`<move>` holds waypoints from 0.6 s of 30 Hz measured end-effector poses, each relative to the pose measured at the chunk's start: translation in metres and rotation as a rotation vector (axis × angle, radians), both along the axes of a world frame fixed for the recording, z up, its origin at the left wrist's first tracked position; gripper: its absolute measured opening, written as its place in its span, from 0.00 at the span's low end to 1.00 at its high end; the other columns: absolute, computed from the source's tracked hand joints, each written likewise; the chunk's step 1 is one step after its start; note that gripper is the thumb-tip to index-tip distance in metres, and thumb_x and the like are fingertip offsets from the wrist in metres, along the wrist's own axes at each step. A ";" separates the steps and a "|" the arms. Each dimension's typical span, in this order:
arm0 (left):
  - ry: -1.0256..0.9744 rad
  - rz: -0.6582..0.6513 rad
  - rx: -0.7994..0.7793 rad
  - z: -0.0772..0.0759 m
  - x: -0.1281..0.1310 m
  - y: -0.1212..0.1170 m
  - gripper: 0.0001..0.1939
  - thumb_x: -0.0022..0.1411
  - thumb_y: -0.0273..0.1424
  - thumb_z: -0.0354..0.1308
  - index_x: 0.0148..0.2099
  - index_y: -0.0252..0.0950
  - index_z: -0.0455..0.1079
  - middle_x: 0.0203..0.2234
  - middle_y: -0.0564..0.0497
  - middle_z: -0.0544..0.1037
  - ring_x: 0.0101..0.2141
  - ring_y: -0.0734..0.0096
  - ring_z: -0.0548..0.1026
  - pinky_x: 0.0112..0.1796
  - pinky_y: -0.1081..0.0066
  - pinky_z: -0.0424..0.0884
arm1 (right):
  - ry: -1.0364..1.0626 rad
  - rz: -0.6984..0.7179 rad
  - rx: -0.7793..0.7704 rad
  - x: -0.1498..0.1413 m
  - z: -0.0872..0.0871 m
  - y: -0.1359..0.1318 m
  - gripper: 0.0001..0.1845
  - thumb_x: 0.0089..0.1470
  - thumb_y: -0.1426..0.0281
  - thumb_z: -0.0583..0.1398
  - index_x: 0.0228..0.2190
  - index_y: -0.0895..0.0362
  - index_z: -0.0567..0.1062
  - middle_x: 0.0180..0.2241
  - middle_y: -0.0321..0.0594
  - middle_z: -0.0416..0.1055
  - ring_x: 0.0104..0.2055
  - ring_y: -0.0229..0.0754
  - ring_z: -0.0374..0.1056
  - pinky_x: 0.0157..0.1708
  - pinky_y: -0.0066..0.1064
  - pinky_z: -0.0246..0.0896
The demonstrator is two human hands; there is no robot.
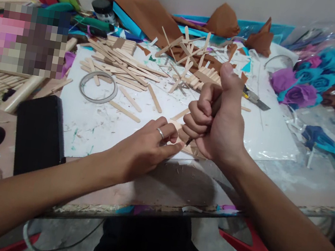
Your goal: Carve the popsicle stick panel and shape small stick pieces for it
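Observation:
My right hand (221,113) makes a fist with the thumb up, wrapped round a slim dark tool (188,141) whose tip pokes out below the fist; its kind is mostly hidden by the fingers. Under that tip lie pale wooden craft sticks (194,149) on the white sheet (84,141). My left hand (150,148), with a ring on one finger, has its fingers curled and its fingertips pressed on a stick beside the tool tip. The right hand covers part of these sticks.
Loose craft sticks (126,65) and a roll of tape (98,87) lie beyond my hands. Behind stand crossed-stick pieces (185,49). A utility knife (257,98) rests to the right, near paper flowers (301,94). A black phone (39,134) is at left, close to the table's front edge.

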State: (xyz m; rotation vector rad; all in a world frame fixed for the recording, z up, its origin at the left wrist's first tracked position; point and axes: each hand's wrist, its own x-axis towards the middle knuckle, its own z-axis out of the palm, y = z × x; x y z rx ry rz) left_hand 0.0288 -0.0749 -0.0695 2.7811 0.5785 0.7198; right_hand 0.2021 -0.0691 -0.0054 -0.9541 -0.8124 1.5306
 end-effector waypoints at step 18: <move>-0.012 -0.017 -0.018 0.001 -0.002 0.000 0.15 0.74 0.22 0.47 0.52 0.34 0.75 0.44 0.44 0.72 0.42 0.65 0.67 0.41 0.65 0.70 | -0.108 -0.200 0.063 -0.016 -0.009 0.002 0.35 0.56 0.45 0.64 0.21 0.52 0.49 0.15 0.25 0.39 0.14 0.30 0.36 0.13 0.29 0.30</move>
